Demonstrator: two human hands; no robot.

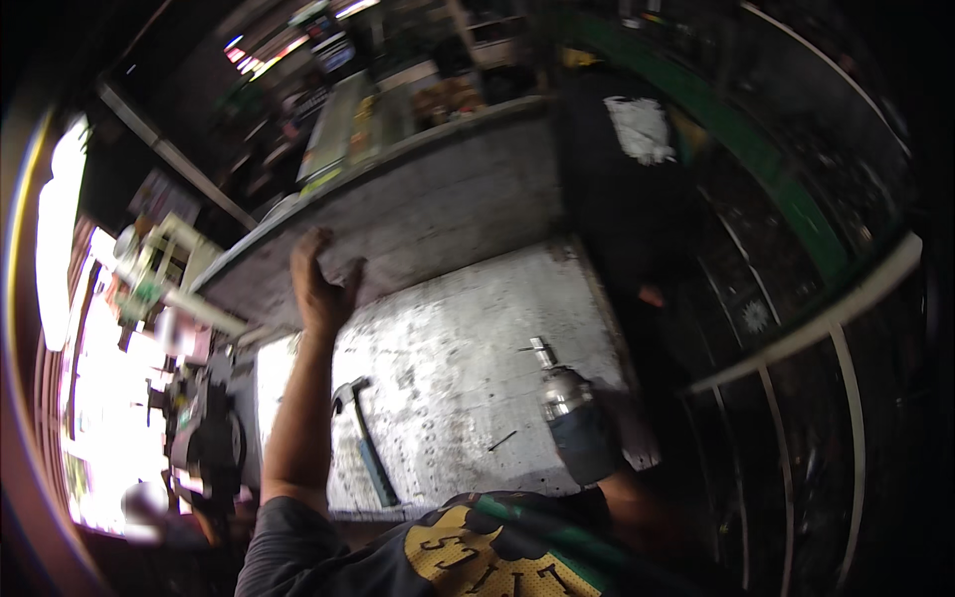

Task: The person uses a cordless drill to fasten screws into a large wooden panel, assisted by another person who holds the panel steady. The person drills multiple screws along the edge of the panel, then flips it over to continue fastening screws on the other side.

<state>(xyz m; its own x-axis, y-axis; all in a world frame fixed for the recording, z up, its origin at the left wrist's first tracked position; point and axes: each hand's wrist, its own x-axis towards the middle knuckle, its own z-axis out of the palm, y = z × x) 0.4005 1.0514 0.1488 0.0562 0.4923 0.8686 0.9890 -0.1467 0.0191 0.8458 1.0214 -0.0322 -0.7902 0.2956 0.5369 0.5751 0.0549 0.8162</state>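
Note:
My left hand (pixel 320 281) reaches forward and presses flat against a grey wooden board (pixel 448 204) that stands at the far edge of a worn, pale metal-topped bench (pixel 468 358). My right hand (pixel 607 438) is closed around a power drill (pixel 565 393), its bit pointing up and away over the bench's right part. A claw hammer (pixel 363 438) with a dark handle lies on the bench between my two arms. A small dark screw or nail (pixel 502 440) lies on the bench left of the drill.
Another person in a dark shirt (pixel 637 169) stands at the bench's far right. A green-framed metal rail (pixel 776 199) and white bars (pixel 796 348) run along the right. Machinery (pixel 204 428) sits at the left, and cluttered shelves (pixel 358 119) fill the background.

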